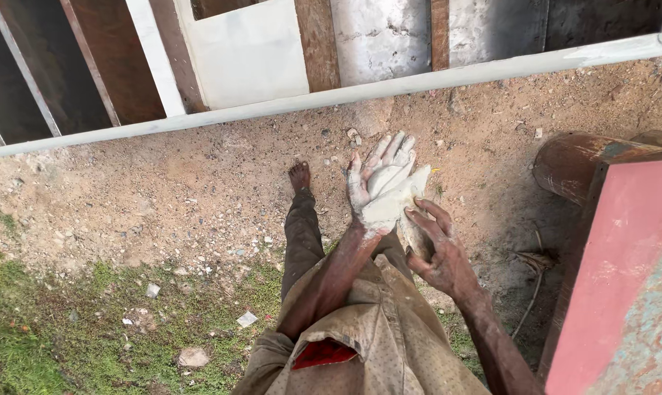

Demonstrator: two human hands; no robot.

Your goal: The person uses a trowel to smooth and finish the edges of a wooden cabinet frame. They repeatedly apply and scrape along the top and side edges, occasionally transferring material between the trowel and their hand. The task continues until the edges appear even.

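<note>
Leftmost, a bare foot [299, 176] stood on the sandy ground [162, 197], near the white frame rail [272, 108]; next, the left hand [378, 179] lay flat and spread, fingers pointing toward that rail, coated in white paste; a pale cloth [398, 197] rested on its palm, long axis running along the fingers; the right hand [440, 252], nearer the body, pinched the cloth's lower edge; a pink-topped rusty drum [616, 263] stood rightmost.

No packages, labels, signs or screens are visible: the view shows only bare sandy ground, grass with small scattered litter, a white-painted frame and a rusted metal drum
</note>
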